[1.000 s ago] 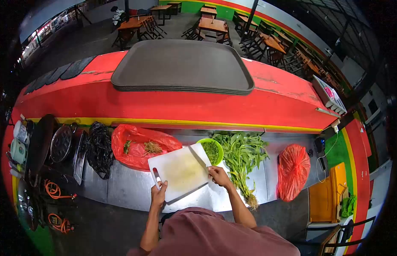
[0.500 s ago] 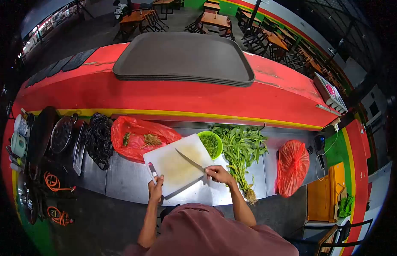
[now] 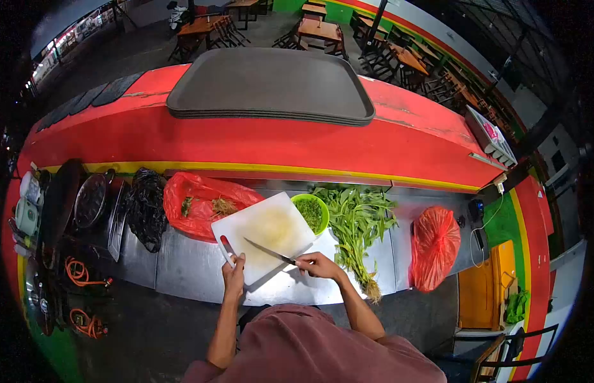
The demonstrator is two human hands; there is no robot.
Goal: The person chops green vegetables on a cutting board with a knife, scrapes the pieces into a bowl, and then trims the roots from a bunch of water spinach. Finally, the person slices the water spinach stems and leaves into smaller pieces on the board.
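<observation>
My left hand (image 3: 233,274) grips the white cutting board (image 3: 262,223) by its near left corner, beside the handle slot. The board is turned at an angle, its bare surface stained yellowish. In my right hand (image 3: 317,264) is a knife (image 3: 269,249), its blade pointing left across the lower part of the board. A lime-green bowl (image 3: 327,221) of chopped greens stands just beyond the board's right edge. Right of it lies a bunch of leafy greens (image 3: 357,214) with roots toward me. An open red plastic bag (image 3: 182,220) with root trimmings sits behind the board's left side.
A knotted red bag (image 3: 435,246) rests on the steel counter (image 3: 188,265) at right. Black plastic (image 3: 147,210) and a pan (image 3: 91,201) are at left. Stacked trays (image 3: 271,83) lie on the red ledge (image 3: 278,143) beyond. A white cable (image 3: 495,220) hangs at right.
My right hand has moved left and slightly down, bringing the knife toward the board's near left part. My left hand keeps its hold on the board's corner.
</observation>
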